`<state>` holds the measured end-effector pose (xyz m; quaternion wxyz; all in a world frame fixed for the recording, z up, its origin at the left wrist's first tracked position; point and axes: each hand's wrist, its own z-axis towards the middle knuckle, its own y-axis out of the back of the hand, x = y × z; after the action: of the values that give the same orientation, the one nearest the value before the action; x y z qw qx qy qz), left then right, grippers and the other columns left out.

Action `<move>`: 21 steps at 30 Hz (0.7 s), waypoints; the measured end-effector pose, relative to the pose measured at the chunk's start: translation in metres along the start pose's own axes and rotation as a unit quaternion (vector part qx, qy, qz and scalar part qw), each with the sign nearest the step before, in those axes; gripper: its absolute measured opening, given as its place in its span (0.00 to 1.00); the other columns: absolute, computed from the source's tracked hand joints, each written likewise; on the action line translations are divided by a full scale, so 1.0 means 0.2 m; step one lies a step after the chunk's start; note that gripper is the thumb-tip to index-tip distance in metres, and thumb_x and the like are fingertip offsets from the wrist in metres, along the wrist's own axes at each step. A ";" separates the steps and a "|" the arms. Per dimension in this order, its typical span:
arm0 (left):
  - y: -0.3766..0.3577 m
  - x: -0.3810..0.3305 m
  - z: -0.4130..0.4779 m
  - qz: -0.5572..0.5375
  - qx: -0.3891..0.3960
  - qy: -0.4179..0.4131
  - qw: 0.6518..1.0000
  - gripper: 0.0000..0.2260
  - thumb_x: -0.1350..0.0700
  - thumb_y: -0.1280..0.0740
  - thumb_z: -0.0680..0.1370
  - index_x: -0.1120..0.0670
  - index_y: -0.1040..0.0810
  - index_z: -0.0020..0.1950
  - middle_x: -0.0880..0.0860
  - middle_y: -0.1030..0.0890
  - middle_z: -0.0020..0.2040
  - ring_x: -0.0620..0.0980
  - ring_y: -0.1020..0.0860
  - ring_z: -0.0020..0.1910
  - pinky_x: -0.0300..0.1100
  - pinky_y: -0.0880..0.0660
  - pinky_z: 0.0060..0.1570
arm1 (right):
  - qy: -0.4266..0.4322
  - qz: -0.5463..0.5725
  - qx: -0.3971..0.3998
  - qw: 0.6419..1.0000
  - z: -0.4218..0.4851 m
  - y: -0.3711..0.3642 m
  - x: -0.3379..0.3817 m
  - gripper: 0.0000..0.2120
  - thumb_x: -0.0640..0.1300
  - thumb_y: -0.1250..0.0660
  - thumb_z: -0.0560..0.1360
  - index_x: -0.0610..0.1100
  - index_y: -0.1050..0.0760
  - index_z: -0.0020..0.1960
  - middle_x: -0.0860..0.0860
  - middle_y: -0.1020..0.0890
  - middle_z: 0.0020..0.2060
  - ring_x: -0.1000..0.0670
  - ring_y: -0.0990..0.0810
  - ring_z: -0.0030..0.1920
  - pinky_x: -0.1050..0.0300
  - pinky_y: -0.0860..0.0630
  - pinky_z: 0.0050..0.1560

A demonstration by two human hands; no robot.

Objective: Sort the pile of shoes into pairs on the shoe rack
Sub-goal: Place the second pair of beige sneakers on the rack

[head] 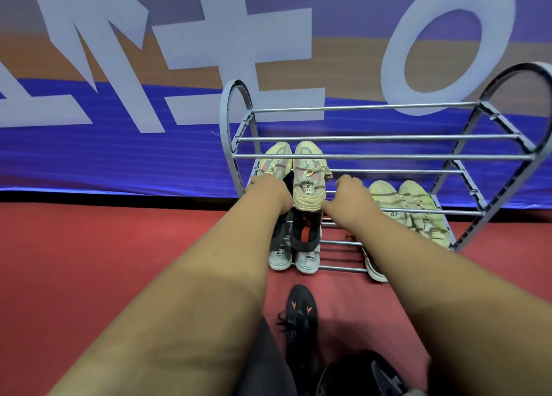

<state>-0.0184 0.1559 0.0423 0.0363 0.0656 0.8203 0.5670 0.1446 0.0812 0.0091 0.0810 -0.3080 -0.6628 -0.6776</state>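
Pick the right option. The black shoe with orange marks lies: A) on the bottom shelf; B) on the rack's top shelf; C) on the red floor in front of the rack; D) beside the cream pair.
C: the black shoe lies on the red floor in front of the rack, touching none of its shelves.

A red floor (89, 246) fills the lower frame; above it, a blue banner (119, 156) bears large pale letters (224, 37) and an orange band (74, 55).
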 end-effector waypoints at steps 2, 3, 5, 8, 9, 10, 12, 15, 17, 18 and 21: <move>0.06 -0.02 -0.11 0.011 0.022 -0.036 0.999 0.15 0.52 0.35 0.82 0.59 0.20 0.64 0.60 0.20 0.61 0.60 0.22 0.54 0.50 0.24 0.50 | 0.012 -0.038 0.032 0.999 -0.04 0.04 -0.07 0.22 0.51 0.28 0.76 0.39 0.25 0.63 0.40 0.21 0.60 0.37 0.22 0.61 0.48 0.23 0.57; 0.07 -0.02 -0.16 0.015 0.028 -0.051 0.998 0.13 0.53 0.34 0.83 0.59 0.19 0.63 0.59 0.18 0.59 0.59 0.22 0.51 0.48 0.25 0.48 | 0.019 -0.060 0.049 0.997 -0.07 0.07 -0.09 0.18 0.51 0.29 0.76 0.39 0.23 0.59 0.41 0.20 0.57 0.37 0.21 0.58 0.50 0.24 0.53; 0.10 0.00 -0.25 0.012 0.019 -0.067 0.997 0.12 0.53 0.33 0.84 0.60 0.19 0.61 0.59 0.17 0.55 0.58 0.23 0.47 0.46 0.27 0.46 | 0.029 -0.101 0.075 0.992 -0.14 0.12 -0.14 0.13 0.50 0.30 0.77 0.39 0.20 0.49 0.41 0.17 0.48 0.37 0.19 0.52 0.52 0.25 0.46; 0.10 0.00 -0.37 -0.009 0.005 -0.086 0.996 0.12 0.50 0.32 0.83 0.60 0.18 0.52 0.56 0.20 0.43 0.58 0.22 0.45 0.45 0.28 0.43 | 0.034 -0.131 0.116 0.984 -0.25 0.15 -0.20 0.15 0.51 0.32 0.79 0.38 0.16 0.49 0.41 0.14 0.47 0.39 0.17 0.51 0.51 0.21 0.50; 0.09 -0.01 -0.40 -0.011 0.021 -0.092 0.996 0.13 0.49 0.32 0.83 0.59 0.18 0.48 0.55 0.20 0.42 0.58 0.21 0.44 0.44 0.28 0.43 | 0.029 -0.134 0.133 0.982 -0.28 0.16 -0.21 0.16 0.52 0.32 0.79 0.38 0.16 0.51 0.41 0.14 0.48 0.40 0.17 0.52 0.51 0.20 0.52; 0.07 -0.03 -0.43 -0.012 0.038 -0.101 0.994 0.15 0.48 0.32 0.82 0.59 0.19 0.44 0.55 0.20 0.41 0.58 0.20 0.42 0.44 0.28 0.43 | 0.024 -0.141 0.152 0.978 -0.32 0.16 -0.22 0.17 0.53 0.32 0.80 0.38 0.16 0.52 0.42 0.14 0.48 0.40 0.17 0.53 0.52 0.20 0.52; 0.01 -0.08 -0.48 0.001 0.084 -0.118 0.989 0.18 0.45 0.31 0.81 0.56 0.21 0.37 0.55 0.20 0.37 0.56 0.22 0.36 0.46 0.25 0.43 | 0.006 -0.161 0.198 0.967 -0.37 0.15 -0.25 0.18 0.54 0.33 0.80 0.38 0.17 0.52 0.41 0.16 0.50 0.39 0.18 0.55 0.55 0.24 0.49; -0.14 -0.18 -0.52 0.038 0.170 -0.122 0.977 0.20 0.41 0.30 0.80 0.59 0.16 0.51 0.56 0.17 0.45 0.58 0.18 0.43 0.50 0.20 0.54 | -0.017 -0.176 0.249 0.952 -0.45 0.12 -0.29 0.19 0.55 0.34 0.82 0.40 0.17 0.56 0.40 0.17 0.55 0.40 0.19 0.57 0.55 0.27 0.51; -0.28 -0.25 -0.53 0.023 0.206 -0.114 0.972 0.19 0.42 0.30 0.82 0.58 0.17 0.59 0.55 0.16 0.51 0.57 0.17 0.47 0.50 0.20 0.58 | -0.030 -0.162 0.275 0.947 -0.51 0.05 -0.35 0.17 0.55 0.35 0.83 0.41 0.17 0.52 0.42 0.18 0.49 0.41 0.19 0.50 0.56 0.28 0.48; -0.37 -0.28 -0.54 0.011 0.223 -0.115 0.968 0.18 0.42 0.31 0.82 0.57 0.17 0.57 0.55 0.15 0.53 0.56 0.17 0.47 0.49 0.20 0.59 | -0.040 -0.161 0.288 0.943 -0.56 0.01 -0.40 0.18 0.55 0.35 0.83 0.41 0.19 0.49 0.42 0.18 0.44 0.42 0.19 0.44 0.56 0.29 0.45; -0.68 -0.34 -0.58 -0.008 0.254 -0.113 0.961 0.19 0.42 0.32 0.82 0.56 0.18 0.41 0.54 0.13 0.45 0.54 0.17 0.38 0.47 0.19 0.53 | -0.090 -0.169 0.311 0.931 -0.69 -0.18 -0.60 0.19 0.54 0.35 0.82 0.39 0.17 0.58 0.39 0.15 0.54 0.41 0.16 0.53 0.56 0.25 0.49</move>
<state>0.0240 -0.0093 -0.0449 0.1158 0.1296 0.9282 0.3289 0.1796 -0.0815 -0.0747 -0.0028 -0.2107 -0.8871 -0.4106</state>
